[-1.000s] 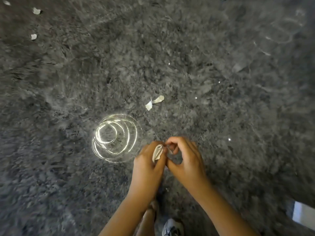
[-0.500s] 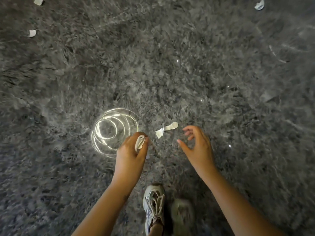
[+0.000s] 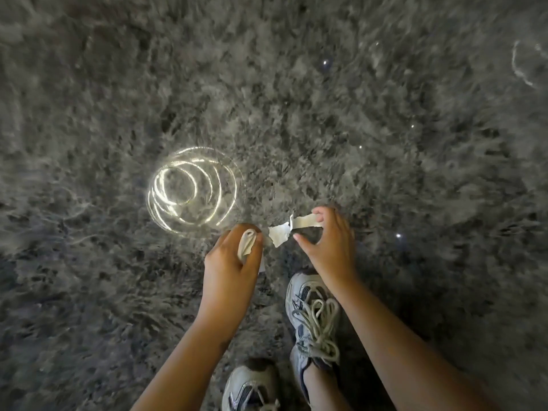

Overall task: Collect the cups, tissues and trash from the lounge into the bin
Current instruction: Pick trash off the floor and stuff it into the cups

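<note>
Two torn white paper scraps lie on the grey shaggy carpet: a long strip (image 3: pixel 305 222) and a smaller piece (image 3: pixel 278 235) beside it. My right hand (image 3: pixel 329 244) is down at the strip, its fingertips touching the strip's right end, thumb spread toward the smaller piece. My left hand (image 3: pixel 234 259) is closed around a crumpled white tissue wad (image 3: pixel 246 246), just left of the smaller piece.
Bright rings of reflected light (image 3: pixel 192 189) shine on the carpet to the upper left of my hands. My two grey laced sneakers (image 3: pixel 314 318) (image 3: pixel 252 387) stand just below the hands. A faint light arc (image 3: pixel 522 66) shows at the far upper right.
My hands separated, and the right hand reached forward and down onto the long paper strip. The view has moved closer over the scraps. The left hand kept its tissue wad.
</note>
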### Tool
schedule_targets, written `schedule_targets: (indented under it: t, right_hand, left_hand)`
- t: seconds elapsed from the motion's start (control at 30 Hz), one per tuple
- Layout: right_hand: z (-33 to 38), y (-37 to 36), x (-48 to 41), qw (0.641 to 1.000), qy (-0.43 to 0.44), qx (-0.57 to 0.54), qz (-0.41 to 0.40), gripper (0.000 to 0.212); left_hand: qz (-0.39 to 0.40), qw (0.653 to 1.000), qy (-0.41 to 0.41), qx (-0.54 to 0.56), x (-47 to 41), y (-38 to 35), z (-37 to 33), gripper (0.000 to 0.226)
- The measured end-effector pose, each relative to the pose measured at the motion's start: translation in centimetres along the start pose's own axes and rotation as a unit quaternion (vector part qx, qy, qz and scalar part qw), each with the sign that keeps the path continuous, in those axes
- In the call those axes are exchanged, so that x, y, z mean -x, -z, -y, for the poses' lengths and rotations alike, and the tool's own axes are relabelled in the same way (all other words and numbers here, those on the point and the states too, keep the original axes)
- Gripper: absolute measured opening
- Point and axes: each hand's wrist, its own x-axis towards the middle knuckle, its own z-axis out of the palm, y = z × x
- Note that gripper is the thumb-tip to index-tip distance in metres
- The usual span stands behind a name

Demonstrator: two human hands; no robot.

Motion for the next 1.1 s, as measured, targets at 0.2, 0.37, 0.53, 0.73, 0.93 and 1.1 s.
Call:
schedule_targets:
  t: [0.2, 0.37, 0.53, 0.73, 0.93, 1.1]
  right_hand:
    - [-2.9, -6.6, -1.7, 0.998, -0.018, 0.040, 0.040, 0.053]
    - [-3.2, -8.8, -2.4, 0.998, -0.009, 0.060, 0.005, 0.028]
    - [-3.2, -8.8, -2.2, 0.996, 0.000, 0.089, 0.019, 0.012]
    - [-0.2, -4.9, -2.0, 0.999, 0.020, 0.013, 0.024, 0.012]
    - [6.3, 4.6, 0.1, 0.989, 0.111, -0.065, 0.066, 0.009]
    - [12.7, 13.3, 1.0, 0.961, 0.232, -0.040, 0.143, 0.008]
  left_hand:
    - [0.002, 0.999, 0.045, 0.007, -2.2, -3.5, 4.6, 0.016]
    - [0.010, 0.998, 0.062, 0.012, -2.3, -4.6, 6.1, 0.019]
    - [0.013, 0.997, 0.072, 0.024, -1.8, -4.3, 5.7, 0.021]
    - [0.002, 0.998, 0.066, 0.012, -1.7, -2.4, 3.8, 0.020]
    - [-0.053, 0.998, 0.015, 0.021, -1.8, 1.8, -2.7, 0.010]
    - [-0.031, 0.997, -0.071, -0.002, -1.6, 5.9, -9.9, 0.012]
